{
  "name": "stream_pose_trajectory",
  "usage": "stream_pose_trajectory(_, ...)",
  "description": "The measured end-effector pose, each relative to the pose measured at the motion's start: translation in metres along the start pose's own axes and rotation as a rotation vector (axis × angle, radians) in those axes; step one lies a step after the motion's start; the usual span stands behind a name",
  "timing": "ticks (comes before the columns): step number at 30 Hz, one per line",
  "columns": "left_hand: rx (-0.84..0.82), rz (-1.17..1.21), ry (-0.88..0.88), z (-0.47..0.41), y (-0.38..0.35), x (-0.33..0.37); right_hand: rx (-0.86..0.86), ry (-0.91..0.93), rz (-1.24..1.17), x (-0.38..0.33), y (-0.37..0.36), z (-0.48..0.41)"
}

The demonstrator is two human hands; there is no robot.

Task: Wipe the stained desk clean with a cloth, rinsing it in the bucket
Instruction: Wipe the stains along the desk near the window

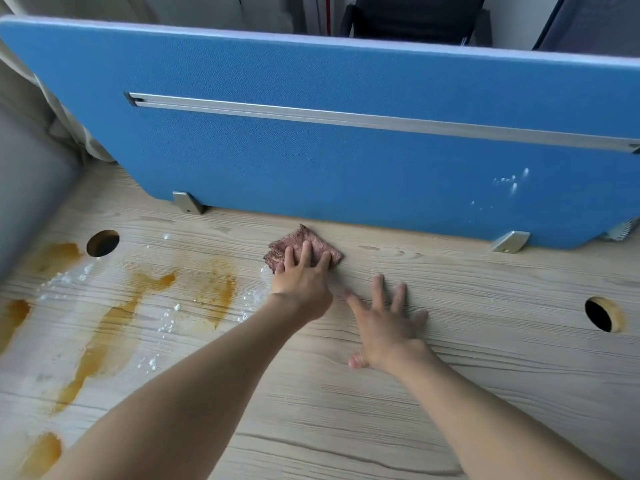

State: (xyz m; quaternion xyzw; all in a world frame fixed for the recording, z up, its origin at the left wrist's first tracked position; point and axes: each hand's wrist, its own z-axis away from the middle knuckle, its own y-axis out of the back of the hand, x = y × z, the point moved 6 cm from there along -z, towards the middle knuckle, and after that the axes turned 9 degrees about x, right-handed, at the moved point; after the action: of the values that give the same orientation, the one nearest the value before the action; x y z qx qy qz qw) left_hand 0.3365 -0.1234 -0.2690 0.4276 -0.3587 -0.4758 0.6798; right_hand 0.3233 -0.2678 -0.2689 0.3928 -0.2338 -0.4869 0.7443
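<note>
A folded brownish-pink cloth (300, 241) lies on the light wood-grain desk (450, 393) near the foot of the blue partition. My left hand (302, 280) presses flat on the cloth with straight fingers. To its right my right hand (386, 325) rests flat on the bare desk, fingers spread. Orange-brown stains (114, 327) and white crumbs (166, 322) cover the left part of the desk. No bucket shows in the view.
A blue fabric partition (346, 140) with a metal rail and white specks stands along the desk's back edge on metal brackets (187, 202). Two round cable holes (103, 242) (601, 314) pierce the desk. A grey panel closes the left side. A dark chair stands behind the partition.
</note>
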Motion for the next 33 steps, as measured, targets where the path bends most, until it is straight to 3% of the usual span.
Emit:
stream_pose_trajectory(2, -0.002, -0.021, 0.043, -0.008, 0.004, 0.014, 0.025, -0.002, 0.013, 0.000, -0.001, -0.002)
stream_pose_trajectory(7, 0.032, -0.138, -0.069, -0.012, 0.001, 0.010, 0.020, -0.005, -0.003, 0.000, -0.002, -0.003)
stream_pose_trajectory(11, 0.000, -0.176, 0.092, -0.031, 0.016, 0.003, 0.013, -0.013, -0.010, 0.001, -0.003, -0.004)
stream_pose_trajectory(14, -0.041, -0.188, 0.050, -0.020, 0.010, 0.018, -0.004, -0.020, -0.011, 0.001, -0.001, -0.004)
stream_pose_trajectory(16, -0.036, -0.175, 0.001, -0.020, 0.008, 0.010, 0.003, -0.007, 0.019, 0.000, 0.001, -0.003)
stream_pose_trajectory(20, -0.018, -0.153, 0.098, -0.038, 0.023, -0.019, 0.004, 0.014, -0.041, -0.019, 0.003, -0.006)
stream_pose_trajectory(26, -0.001, -0.110, -0.011, -0.016, 0.003, -0.022, -0.001, -0.053, -0.073, -0.041, -0.002, -0.011)
stream_pose_trajectory(33, -0.012, -0.088, 0.034, -0.014, 0.008, -0.023, -0.014, -0.081, -0.071, -0.041, -0.002, -0.011)
